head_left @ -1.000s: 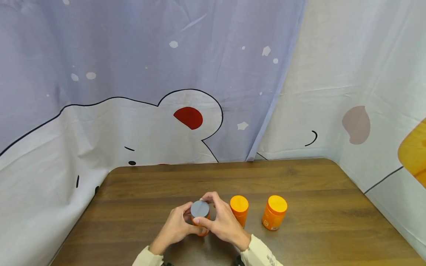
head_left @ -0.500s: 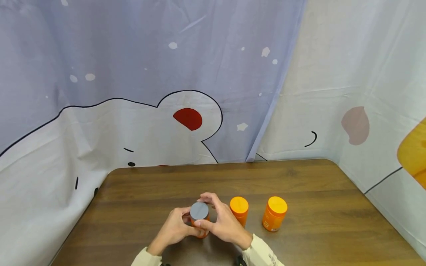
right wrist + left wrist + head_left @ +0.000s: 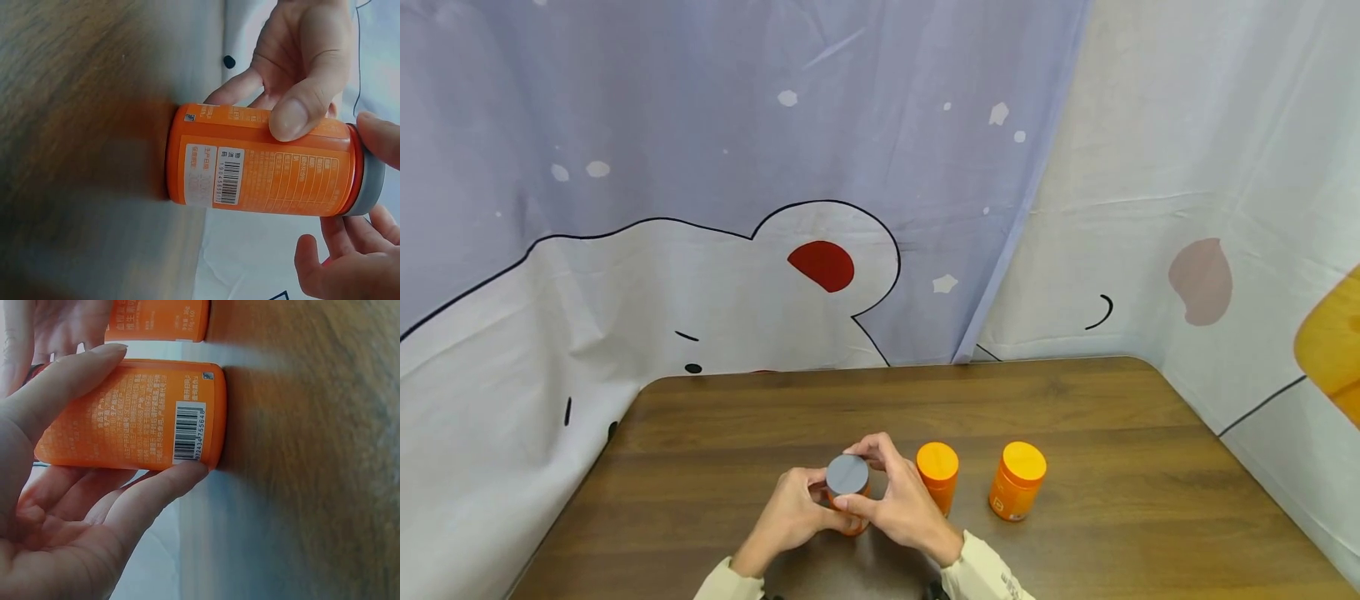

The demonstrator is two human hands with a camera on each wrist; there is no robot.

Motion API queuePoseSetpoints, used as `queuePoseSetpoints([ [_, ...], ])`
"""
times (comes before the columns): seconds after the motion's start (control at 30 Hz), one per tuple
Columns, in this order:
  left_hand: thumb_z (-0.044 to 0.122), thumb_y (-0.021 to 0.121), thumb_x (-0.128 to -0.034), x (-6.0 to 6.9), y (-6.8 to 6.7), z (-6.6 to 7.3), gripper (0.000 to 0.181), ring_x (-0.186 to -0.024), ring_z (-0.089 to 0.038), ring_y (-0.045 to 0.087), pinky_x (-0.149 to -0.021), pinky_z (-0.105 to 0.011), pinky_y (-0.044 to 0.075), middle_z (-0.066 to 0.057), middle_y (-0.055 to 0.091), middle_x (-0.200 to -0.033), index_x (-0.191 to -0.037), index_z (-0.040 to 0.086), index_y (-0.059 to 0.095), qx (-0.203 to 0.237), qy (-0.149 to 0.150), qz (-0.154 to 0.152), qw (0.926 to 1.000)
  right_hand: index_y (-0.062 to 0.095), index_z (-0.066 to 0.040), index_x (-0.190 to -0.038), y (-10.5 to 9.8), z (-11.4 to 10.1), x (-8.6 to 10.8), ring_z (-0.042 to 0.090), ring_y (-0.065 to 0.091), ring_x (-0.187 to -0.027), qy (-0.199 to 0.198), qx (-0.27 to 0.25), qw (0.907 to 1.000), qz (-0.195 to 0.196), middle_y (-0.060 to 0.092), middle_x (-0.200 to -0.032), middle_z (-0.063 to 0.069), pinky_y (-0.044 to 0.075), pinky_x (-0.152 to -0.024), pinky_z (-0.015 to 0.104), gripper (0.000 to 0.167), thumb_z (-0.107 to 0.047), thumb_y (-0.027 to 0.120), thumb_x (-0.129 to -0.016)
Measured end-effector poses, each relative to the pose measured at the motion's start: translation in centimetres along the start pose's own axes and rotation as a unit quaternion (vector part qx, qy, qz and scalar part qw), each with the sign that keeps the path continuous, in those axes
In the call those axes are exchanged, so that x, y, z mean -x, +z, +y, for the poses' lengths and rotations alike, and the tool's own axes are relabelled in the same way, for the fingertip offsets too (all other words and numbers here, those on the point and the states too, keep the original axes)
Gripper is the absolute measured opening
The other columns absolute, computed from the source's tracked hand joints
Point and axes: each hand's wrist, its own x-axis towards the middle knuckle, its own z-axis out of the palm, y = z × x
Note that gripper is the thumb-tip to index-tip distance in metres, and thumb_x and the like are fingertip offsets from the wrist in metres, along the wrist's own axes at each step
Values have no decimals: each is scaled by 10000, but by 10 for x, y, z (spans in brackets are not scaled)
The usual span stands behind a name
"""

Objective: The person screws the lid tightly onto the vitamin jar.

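An orange jar with a grey lid [image 3: 847,475] stands upright on the wooden table between both hands. My left hand [image 3: 792,510] grips its orange body [image 3: 125,419], thumb on one side and fingers on the other. At the top, my right hand [image 3: 904,505] holds the grey lid [image 3: 373,182] between thumb and fingers. The lid sits on the jar. In the right wrist view, a barcode label [image 3: 229,178] shows on the body. Part of the jar is hidden behind the hands in the head view.
Just right of my right hand stands an orange jar with a yellow-orange lid [image 3: 937,462], partly covered by that hand. Another such jar [image 3: 1018,483] stands farther right. The brown table [image 3: 775,417] ends at a patterned curtain [image 3: 700,292] behind.
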Motion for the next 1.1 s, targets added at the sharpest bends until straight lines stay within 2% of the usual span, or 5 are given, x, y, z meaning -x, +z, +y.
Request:
queuePoseSetpoints([
  [0.3, 193, 816, -673, 6, -5, 20, 402, -779, -135, 655, -682, -243, 506, -20, 681, -918, -1022, 67, 663, 114, 5, -236, 9997, 459, -18, -1121, -5, -26, -1, 267, 578, -1028, 149, -149, 9998, -58, 599, -1100, 106, 458, -875, 449, 500, -138, 763, -743],
  [0.53, 270, 805, -685, 4, -4, 1, 476, -802, -100, 656, -694, -230, 507, 7, 674, -958, -1093, 97, 630, 51, 62, -267, 9996, 424, -125, -1176, 2, 2, 1, 127, 561, -1046, -28, 244, 9996, -154, 575, -1135, -8, 473, -866, 329, 545, -327, 730, -773],
  [0.8, 265, 810, -678, 0, 0, -6, 468, -871, -109, 647, -748, -248, 509, 6, 664, -989, -1078, 111, 621, -53, 299, -166, 9994, 395, -164, -1270, -11, -8, 0, 143, 495, -1120, 230, 389, 9983, -356, 496, -1233, -74, 447, -896, 337, 546, -386, 644, -837],
  [0.97, 323, 822, -647, 7, -3, -5, 712, -1026, -243, 603, -813, -355, 506, -67, 615, -1159, -1251, 85, 530, -634, 203, -183, 9976, 416, -220, -1285, -35, -25, 2, 133, 475, -1148, 44, 592, 9980, -233, 490, -1261, -89, 434, -910, 348, 440, -311, 591, -892],
  [1.1, 396, 821, -620, 20, -12, -1, 996, -1223, -415, 412, -896, -525, 424, -183, 404, -1388, -1435, 163, 298, -1047, -149, -236, 9941, 412, -209, -1328, -66, -43, 3, 159, 457, -1190, -360, 1214, 9919, -33, 473, -1313, -39, 419, -937, 368, 472, -263, 593, -895],
])
